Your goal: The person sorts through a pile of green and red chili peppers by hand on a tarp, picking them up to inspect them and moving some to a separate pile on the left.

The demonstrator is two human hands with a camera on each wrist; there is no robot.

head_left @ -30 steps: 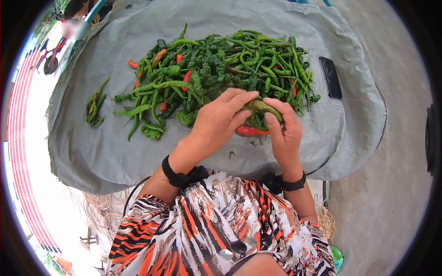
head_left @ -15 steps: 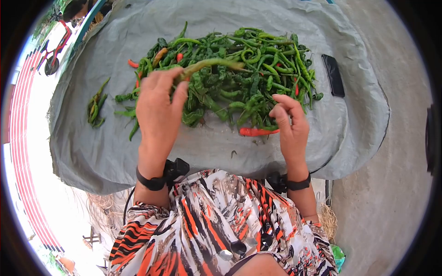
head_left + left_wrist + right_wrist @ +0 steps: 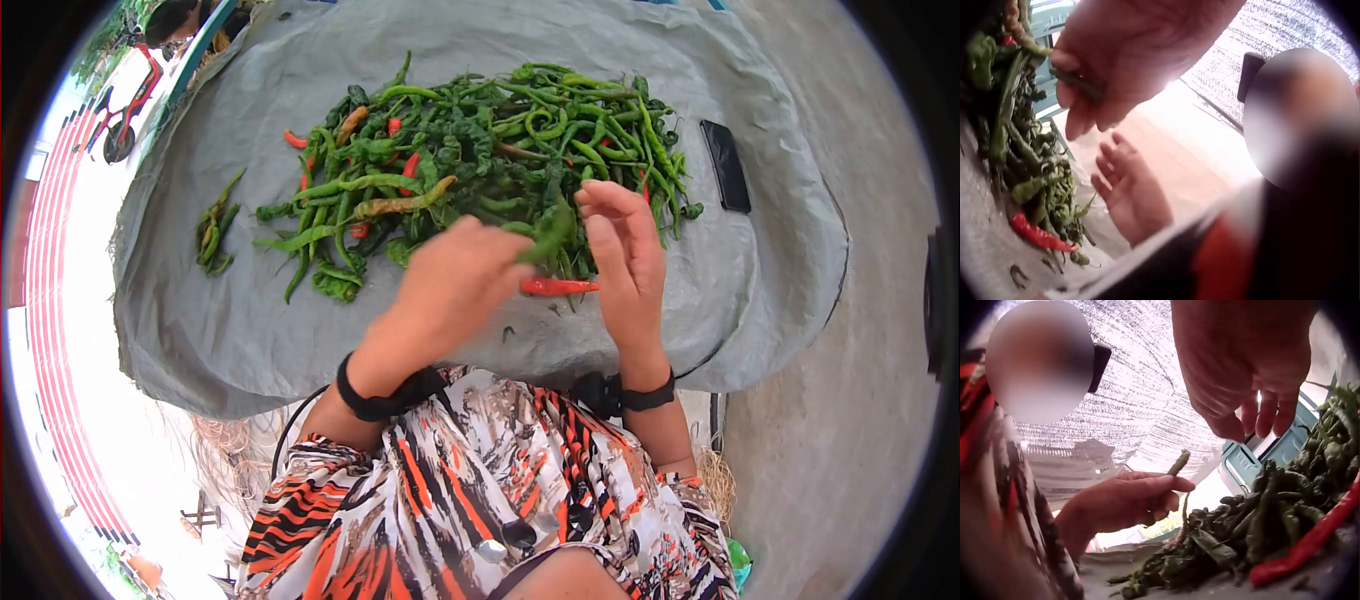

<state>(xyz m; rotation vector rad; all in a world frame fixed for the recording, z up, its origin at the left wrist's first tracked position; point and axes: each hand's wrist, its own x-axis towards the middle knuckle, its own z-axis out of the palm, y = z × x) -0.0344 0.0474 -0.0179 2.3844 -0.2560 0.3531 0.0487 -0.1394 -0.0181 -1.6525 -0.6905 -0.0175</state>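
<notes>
In the head view a heap of green chili peppers [image 3: 480, 140] lies in front of me, with a few red ones among them. My left hand [image 3: 455, 280], blurred, is at the near side of the heap. It pinches a green chili pepper [image 3: 1079, 84] between thumb and fingers, and the pepper's end [image 3: 1180, 464] sticks up past them in the right wrist view. Loosely bent and holding nothing, the fingers of my right hand [image 3: 632, 265] hover beside a red pepper [image 3: 560, 287]. A brownish-green pepper [image 3: 405, 205] lies on the heap's left part.
Grey sheeting [image 3: 760, 280] covers the surface under the heap. At the right lies a black phone [image 3: 725, 165]. Apart on the left is a small cluster of shrivelled peppers [image 3: 215, 225]. A red bike-like vehicle [image 3: 130, 110] stands beyond the sheet's left edge.
Both hands were at one pepper earlier; my left hand carried it left and it now lies on the heap. That hand has come back rightward with a green chili pepper. My right hand stayed nearby.
</notes>
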